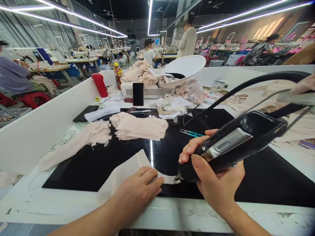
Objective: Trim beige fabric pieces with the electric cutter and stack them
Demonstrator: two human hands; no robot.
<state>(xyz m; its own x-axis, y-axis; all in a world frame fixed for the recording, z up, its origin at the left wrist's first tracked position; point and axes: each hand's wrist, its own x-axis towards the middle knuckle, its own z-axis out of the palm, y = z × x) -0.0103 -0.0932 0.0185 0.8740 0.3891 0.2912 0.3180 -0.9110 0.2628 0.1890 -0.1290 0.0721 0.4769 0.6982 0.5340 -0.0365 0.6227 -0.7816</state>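
Observation:
A pale beige fabric piece [128, 168] lies on the black mat [98, 167], its narrow strip reaching right. My left hand [140, 188] rests on this piece, fingers together and bent, holding it down; the thumb is partly hidden. My right hand [216, 180] is wrapped round a thick black corded hand tool [236, 141]. The tool's small metal tip [177, 178] is at the strip's right end, touching or just over it. Behind the tool's nose are turquoise thread snips [192, 132].
Stacked beige fabric pieces [141, 126] and a longer pile [76, 144] lie beyond my left hand. Farther back are a phone [138, 94], a red bottle [99, 85] and a white basket [141, 90]. The tool's black cable [236, 90] arches right. White walls edge the table; people work beyond.

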